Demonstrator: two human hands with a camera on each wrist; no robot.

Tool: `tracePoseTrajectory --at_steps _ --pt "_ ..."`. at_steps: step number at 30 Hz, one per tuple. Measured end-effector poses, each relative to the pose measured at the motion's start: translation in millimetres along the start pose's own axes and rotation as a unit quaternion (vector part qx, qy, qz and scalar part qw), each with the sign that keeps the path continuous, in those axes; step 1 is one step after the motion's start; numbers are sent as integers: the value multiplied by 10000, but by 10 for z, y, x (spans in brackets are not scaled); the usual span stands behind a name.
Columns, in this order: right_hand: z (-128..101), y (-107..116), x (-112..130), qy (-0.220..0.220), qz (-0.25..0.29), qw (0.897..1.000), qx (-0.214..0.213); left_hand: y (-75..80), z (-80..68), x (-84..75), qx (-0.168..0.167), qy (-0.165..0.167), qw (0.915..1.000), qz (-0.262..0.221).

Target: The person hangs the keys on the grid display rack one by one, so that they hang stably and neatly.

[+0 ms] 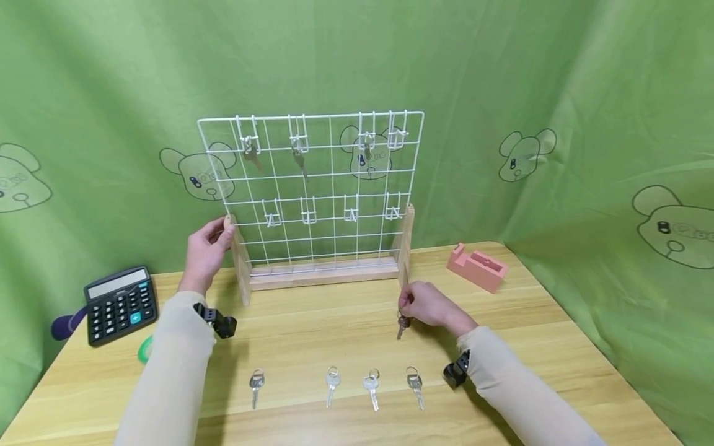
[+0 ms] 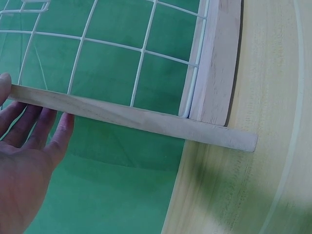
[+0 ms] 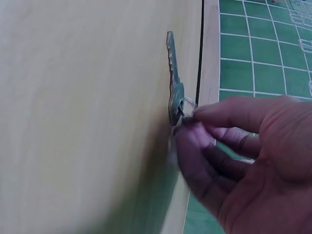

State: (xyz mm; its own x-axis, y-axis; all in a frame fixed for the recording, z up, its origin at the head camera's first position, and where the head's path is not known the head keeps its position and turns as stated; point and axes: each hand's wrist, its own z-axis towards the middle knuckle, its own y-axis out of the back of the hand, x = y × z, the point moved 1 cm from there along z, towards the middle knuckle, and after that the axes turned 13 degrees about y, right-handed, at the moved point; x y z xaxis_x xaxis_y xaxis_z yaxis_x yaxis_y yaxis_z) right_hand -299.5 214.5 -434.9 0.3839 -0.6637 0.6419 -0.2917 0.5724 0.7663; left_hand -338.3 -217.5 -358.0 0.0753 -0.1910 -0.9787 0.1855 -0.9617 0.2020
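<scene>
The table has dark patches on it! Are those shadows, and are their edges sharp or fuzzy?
Shadows, yes: head view, soft ones on the table beside the left sleeve and right sleeve; left wrist view, a fuzzy one near the wooden leg; right wrist view, a fuzzy one beside the right hand.

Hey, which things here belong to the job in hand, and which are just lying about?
Seemingly part of the job:
wire rack, its wooden upright held by the left hand
key in the right hand
four keys on the table
three keys on the upper hooks

Probably just lying about:
calculator
pink tape dispenser
green item, partly hidden
purple object by the calculator
</scene>
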Motion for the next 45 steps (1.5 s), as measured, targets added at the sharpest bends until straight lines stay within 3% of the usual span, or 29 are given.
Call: tracePoseTrajectory --at_steps 11,20,32,45 --pt "-32 86 13 493 -12 9983 -312 3 -19 -13 -3 -30 10000 54" --pt "-78 151 103 921 296 9937 -570 -5 -19 -24 19 -18 10000 62" --pt "-93 187 176 826 686 9907 -833 2 -28 -30 -2 18 9999 113" --pt "-115 282 286 1012 709 9880 -930 -2 -10 -8 -3 -71 10000 67"
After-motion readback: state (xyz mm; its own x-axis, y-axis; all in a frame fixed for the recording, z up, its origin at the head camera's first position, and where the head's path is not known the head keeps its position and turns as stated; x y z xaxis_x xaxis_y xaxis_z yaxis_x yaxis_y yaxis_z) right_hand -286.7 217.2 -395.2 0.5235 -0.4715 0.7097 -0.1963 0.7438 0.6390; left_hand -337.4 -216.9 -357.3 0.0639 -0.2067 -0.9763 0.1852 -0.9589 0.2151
